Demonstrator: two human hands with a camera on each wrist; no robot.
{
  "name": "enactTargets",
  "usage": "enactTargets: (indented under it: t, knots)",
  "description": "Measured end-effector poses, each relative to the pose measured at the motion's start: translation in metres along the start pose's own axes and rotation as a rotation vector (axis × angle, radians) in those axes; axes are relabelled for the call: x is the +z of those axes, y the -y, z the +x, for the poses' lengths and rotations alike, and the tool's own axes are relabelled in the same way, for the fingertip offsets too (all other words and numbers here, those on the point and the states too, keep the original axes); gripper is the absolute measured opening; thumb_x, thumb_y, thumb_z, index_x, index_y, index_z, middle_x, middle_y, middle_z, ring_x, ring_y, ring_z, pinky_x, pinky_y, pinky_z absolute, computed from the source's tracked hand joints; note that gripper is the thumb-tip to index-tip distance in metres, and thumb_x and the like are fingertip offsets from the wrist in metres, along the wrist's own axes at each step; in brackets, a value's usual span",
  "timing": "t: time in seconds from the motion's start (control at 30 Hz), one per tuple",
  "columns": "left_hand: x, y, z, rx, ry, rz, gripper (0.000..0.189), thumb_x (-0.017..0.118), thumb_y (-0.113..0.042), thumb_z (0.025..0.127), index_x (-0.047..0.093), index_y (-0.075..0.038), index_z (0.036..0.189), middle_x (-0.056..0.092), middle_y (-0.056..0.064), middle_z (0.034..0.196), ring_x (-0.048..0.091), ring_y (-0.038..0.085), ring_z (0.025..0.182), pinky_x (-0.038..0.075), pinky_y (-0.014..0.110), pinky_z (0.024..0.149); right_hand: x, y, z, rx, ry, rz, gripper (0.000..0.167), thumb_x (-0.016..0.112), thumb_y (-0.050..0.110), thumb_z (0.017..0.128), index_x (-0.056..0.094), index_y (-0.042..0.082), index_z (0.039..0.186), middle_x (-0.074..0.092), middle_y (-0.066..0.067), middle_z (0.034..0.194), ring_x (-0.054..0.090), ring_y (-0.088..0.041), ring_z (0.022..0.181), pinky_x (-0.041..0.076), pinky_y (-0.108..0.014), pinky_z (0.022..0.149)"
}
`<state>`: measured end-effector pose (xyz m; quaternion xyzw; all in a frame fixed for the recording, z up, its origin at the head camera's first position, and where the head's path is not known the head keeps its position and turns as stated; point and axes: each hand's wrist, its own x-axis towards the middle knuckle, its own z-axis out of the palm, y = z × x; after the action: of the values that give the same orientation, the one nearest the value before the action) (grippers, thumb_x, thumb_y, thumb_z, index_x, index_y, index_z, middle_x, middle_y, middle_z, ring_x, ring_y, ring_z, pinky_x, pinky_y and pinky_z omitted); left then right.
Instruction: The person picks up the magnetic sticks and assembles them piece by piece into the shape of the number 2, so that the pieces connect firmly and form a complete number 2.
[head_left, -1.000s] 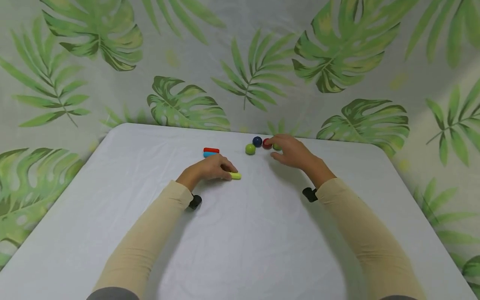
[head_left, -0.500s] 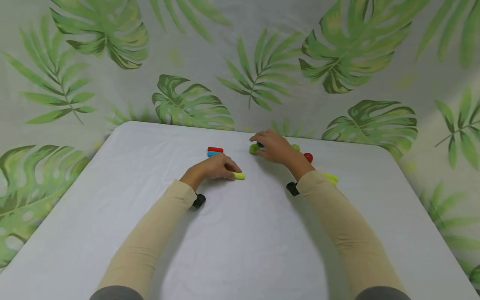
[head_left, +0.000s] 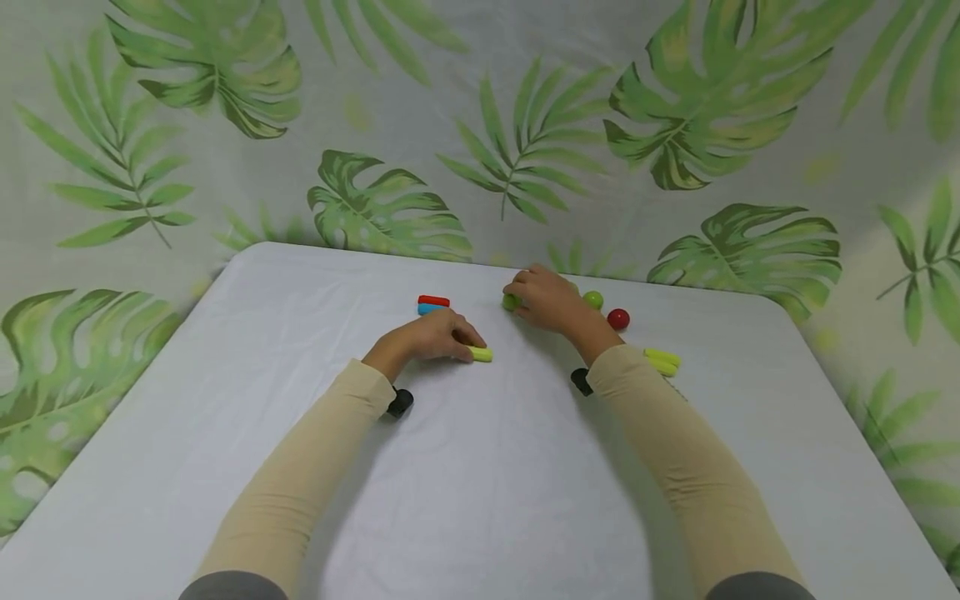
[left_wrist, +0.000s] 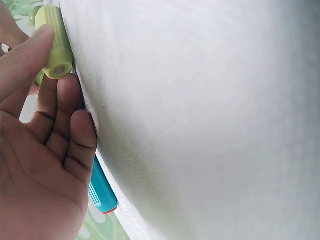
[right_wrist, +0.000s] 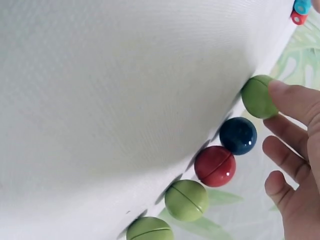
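Observation:
In the left wrist view my left hand (head_left: 431,335) pinches a yellow-green magnetic stick (left_wrist: 54,42) between thumb and fingers. The stick is ribbed, with a grey dot in its end, and lies low over the white table. My right hand (head_left: 546,298), near the table's back edge, has its thumb and forefinger on a green ball (right_wrist: 258,96); a seam runs across the ball. Beside it sit a dark blue ball (right_wrist: 238,136), a red ball (right_wrist: 215,166) and another green ball (right_wrist: 186,200), in a row. The hand hides the blue one in the head view.
A red stick (head_left: 433,300) and a blue stick (head_left: 431,309) lie side by side behind my left hand. Right of my right hand are a green ball (head_left: 593,300), a red ball (head_left: 618,319) and yellow sticks (head_left: 662,361) by the sleeve. A leaf-print cloth (head_left: 375,200) hangs behind.
My right hand has moved left from the red ball to the leftmost green ball, uncovering balls and yellow sticks on the right. My left hand keeps its pinch on the yellow-green stick.

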<state>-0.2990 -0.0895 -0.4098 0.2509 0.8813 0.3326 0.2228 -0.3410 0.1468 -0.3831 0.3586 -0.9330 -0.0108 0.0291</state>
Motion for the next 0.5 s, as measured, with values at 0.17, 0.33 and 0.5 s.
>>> enactTargets:
  t: [0.17,0.33,0.5]
  knots:
    - [-0.0005,-0.0004,0.0006,-0.012,0.002,-0.003,0.028,0.072,-0.016,0.089,0.075,-0.020,0.116,0.070,0.001,0.120,0.064,0.015,0.106,0.052,0.028,0.093,0.0046,0.0003,0.0012,0.015,0.011,0.068,0.035,0.072,0.015,0.090,0.068,0.010,0.124,0.067,-0.010,0.120,0.057,-0.030,0.116,0.051,-0.042,0.099]
    - [-0.0011,-0.0011,0.0012,-0.023,0.006,0.002,0.028,0.072,-0.016,0.089,0.075,-0.020,0.117,0.070,0.001,0.120,0.064,0.016,0.106,0.052,0.029,0.093,0.0076,0.0038,0.0039,0.032,0.070,0.169,0.035,0.072,0.015,0.090,0.067,0.012,0.125,0.065,-0.010,0.118,0.061,-0.027,0.112,0.052,-0.041,0.097]
    - [-0.0010,-0.0027,0.0011,-0.033,0.014,0.004,0.028,0.072,-0.016,0.090,0.075,-0.020,0.117,0.070,0.001,0.120,0.064,0.016,0.106,0.052,0.029,0.093,0.0100,0.0086,0.0045,0.047,0.123,0.234,0.034,0.069,0.011,0.092,0.067,0.009,0.126,0.065,-0.012,0.122,0.061,-0.026,0.117,0.050,-0.039,0.103]
